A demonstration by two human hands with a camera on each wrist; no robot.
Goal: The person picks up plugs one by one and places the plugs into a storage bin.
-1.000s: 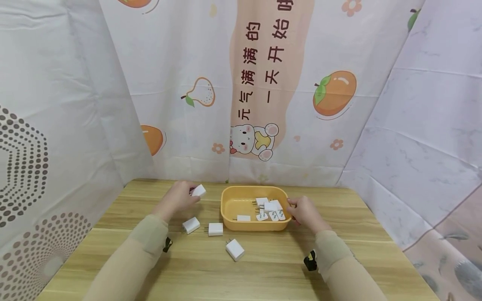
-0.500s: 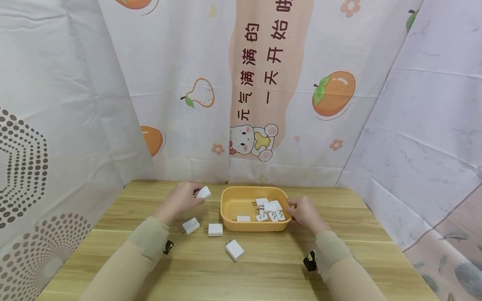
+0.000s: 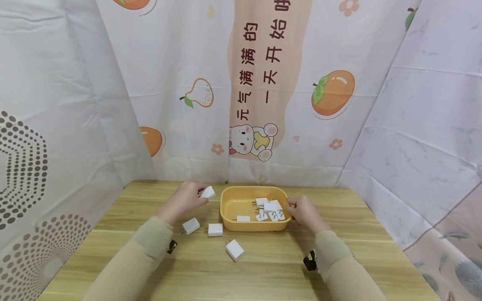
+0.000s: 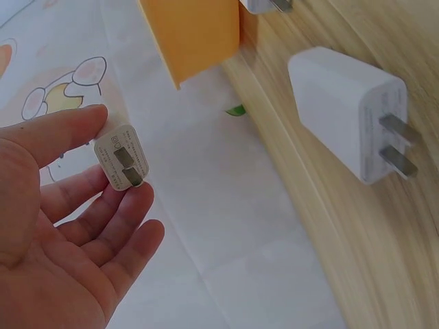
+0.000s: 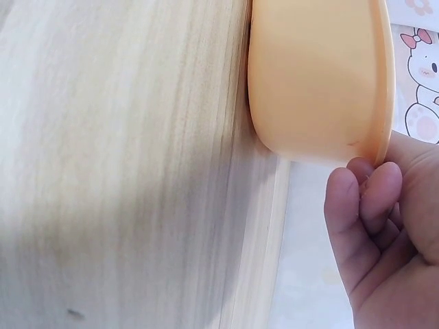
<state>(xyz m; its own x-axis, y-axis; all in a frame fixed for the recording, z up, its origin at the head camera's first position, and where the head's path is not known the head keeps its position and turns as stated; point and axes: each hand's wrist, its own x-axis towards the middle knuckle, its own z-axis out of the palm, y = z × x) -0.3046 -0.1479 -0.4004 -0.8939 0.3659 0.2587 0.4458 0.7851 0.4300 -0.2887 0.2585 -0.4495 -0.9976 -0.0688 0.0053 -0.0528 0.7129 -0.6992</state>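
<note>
Between thumb and fingers my left hand (image 3: 185,199) pinches a white charger plug (image 3: 208,192), held above the table left of the yellow basket (image 3: 241,225). In the left wrist view the two flat prongs of this charger plug (image 4: 122,157) face the camera. My right hand (image 3: 306,212) grips the basket's right rim; the right wrist view shows its fingers curled at the edge of the basket (image 5: 322,82). Inside the basket, several white charger plugs (image 3: 270,207) lie heaped at the right, and another charger plug (image 3: 243,218) lies near the front wall.
Three more white charger plugs lie on the wooden table (image 3: 278,267): a left one (image 3: 191,225), a middle one (image 3: 215,229) beside the basket, and a front one (image 3: 235,250). A printed curtain (image 3: 180,138) hangs behind the table.
My left hand has moved right with the pinched charger plug, closer to the basket. The right hand and the basket have stayed in place.
</note>
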